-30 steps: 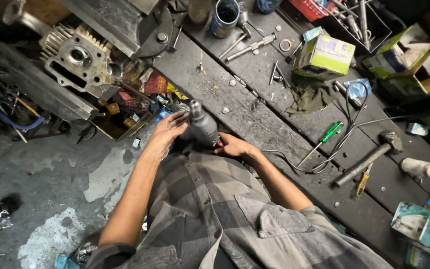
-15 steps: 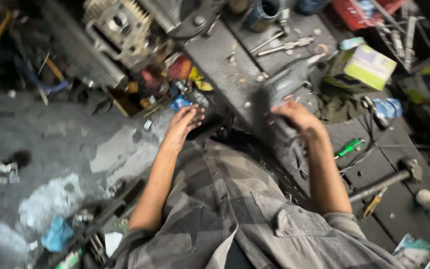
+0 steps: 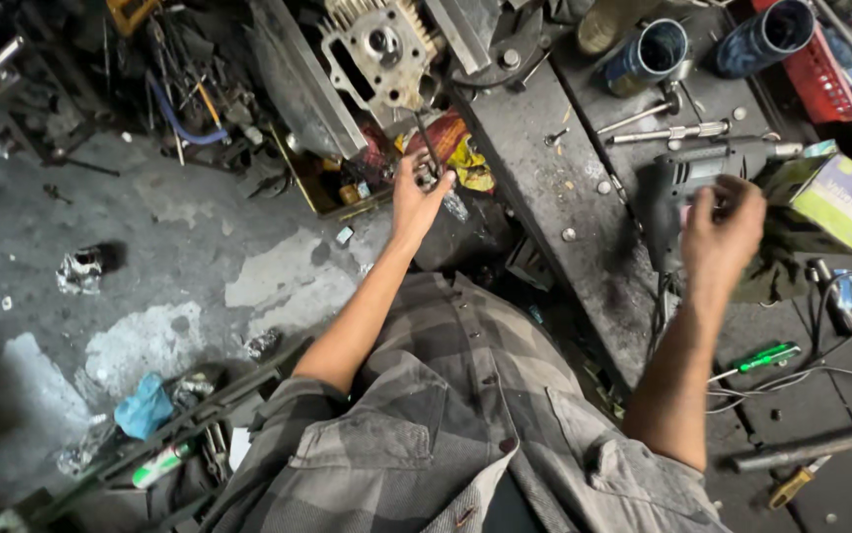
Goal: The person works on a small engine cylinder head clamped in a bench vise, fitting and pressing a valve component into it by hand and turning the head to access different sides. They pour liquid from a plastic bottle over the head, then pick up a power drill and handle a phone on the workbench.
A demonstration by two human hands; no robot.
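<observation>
We see the right hand (image 3: 724,229) raised over the dark workbench (image 3: 544,188), its fingers half curled and loosely apart, with the fingertips touching the back part of a grey electric drill (image 3: 687,178); whether it really grips the drill we cannot tell, because the hand is a little blurred. The drill lies on the workbench near its far edge, with the nose pointing to the right, and its cable hangs down toward the near edge. Just beyond the drill lie a long socket tool (image 3: 667,133) and two dark cans (image 3: 648,57). To the right of the hand there is a green and white carton box (image 3: 845,202) on a dark cloth, and nearer to the person a green screwdriver (image 3: 766,357) and a hammer (image 3: 811,449) lie close to the right end of the workbench. The left hand (image 3: 418,197) reaches out past the left edge of the workbench, over the floor, and its fingers are pinched together around a thin dark metal rod (image 3: 428,143). This rod goes up to a grey finned engine part (image 3: 381,54). Just beside this hand is a yellow and red crumpled wrapper (image 3: 460,158), and below it a shallow tray (image 3: 332,192) with small parts. On the grey floor further left lie a blue rag (image 3: 142,407) and some crumpled foil (image 3: 80,268).
</observation>
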